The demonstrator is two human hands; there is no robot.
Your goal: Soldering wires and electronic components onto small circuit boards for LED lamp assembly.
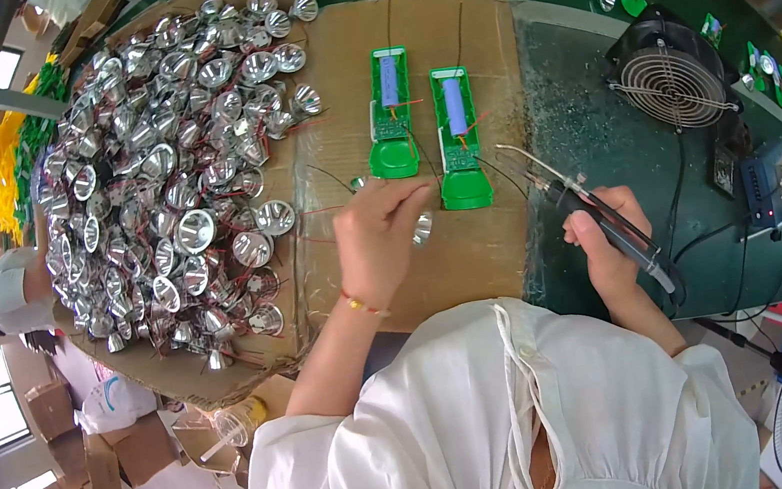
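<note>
Green casings (pixel 468 195), each containing a circuit board (pixel 391 130) and a purple cell (pixel 455 111) with print too small to read, lie just beyond the left hand (pixel 373 242), its fingertips together, anything pinched indiscernible, while the right hand (pixel 606 263) grips a soldering iron (pixel 570 202), and reflectors (pixel 197 231) heap a cardboard tray (pixel 230 382) leftward of the left hand.

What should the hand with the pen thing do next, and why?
Maybe the right hand should ease the soldering iron toward the nearer green case, because the iron's tip points that way but looks apart from it, and a red wire sticks out beside the case's circuit board.
</note>
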